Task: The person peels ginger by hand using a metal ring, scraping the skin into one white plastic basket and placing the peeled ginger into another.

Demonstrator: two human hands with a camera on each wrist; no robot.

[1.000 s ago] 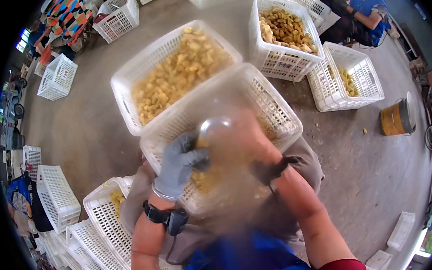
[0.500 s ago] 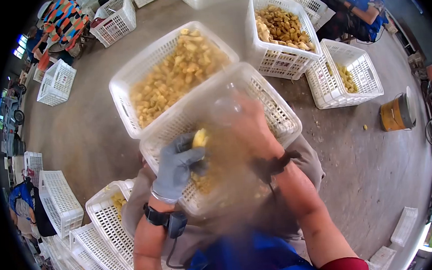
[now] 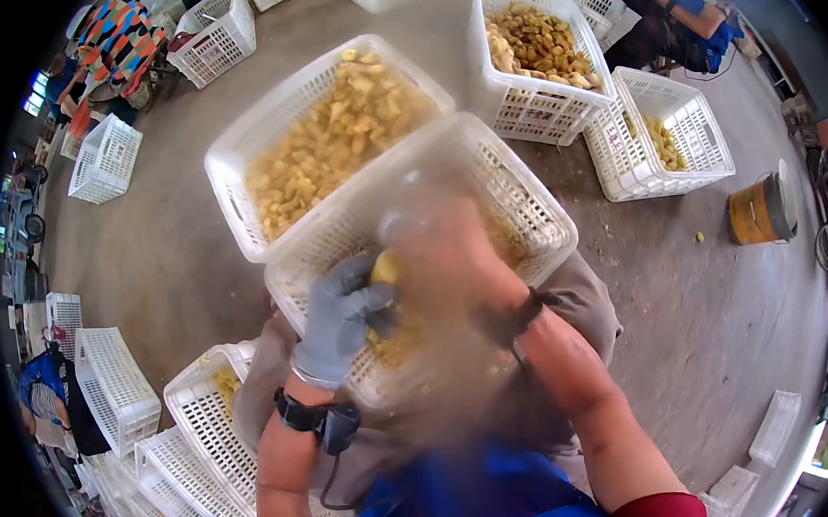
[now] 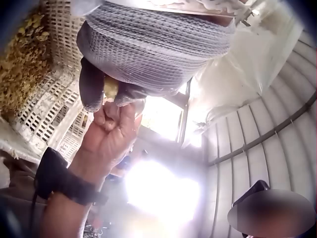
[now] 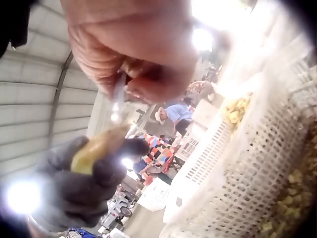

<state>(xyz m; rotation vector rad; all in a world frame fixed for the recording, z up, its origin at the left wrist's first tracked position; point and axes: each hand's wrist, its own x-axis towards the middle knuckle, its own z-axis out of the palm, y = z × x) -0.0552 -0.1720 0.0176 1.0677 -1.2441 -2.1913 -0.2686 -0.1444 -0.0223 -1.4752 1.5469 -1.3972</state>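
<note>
My gloved left hand (image 3: pixel 334 311) holds a yellow piece of ginger root (image 3: pixel 385 267) between thumb and fingers, over a white slatted crate (image 3: pixel 531 199) at my lap. In the right wrist view the ginger slants out of the dark-looking glove (image 5: pixel 74 191). My bare right hand (image 3: pixel 456 246) is close beside it, blurred by the smeared head view. From its curled fingers a thin shiny tool (image 5: pixel 119 94) points toward the ginger; I cannot tell its exact kind. The left wrist view has the bare fingertips (image 4: pixel 111 116) right at the glove. Yellowish scraps (image 4: pixel 22 64) cover the crate's bottom.
A crate heaped with ginger (image 3: pixel 331 136) adjoins the lap crate on its far side. Further crates (image 3: pixel 542 99) (image 3: pixel 663 139) stand at right, near a yellow bucket (image 3: pixel 757 214). Stacked crates (image 3: pixel 185 471) lie at left. Another person (image 3: pixel 693 9) sits at far right.
My right hand has shifted from above and right of the ginger back down toward it. The left hand keeps its hold, with the ginger's angle slightly changed.
</note>
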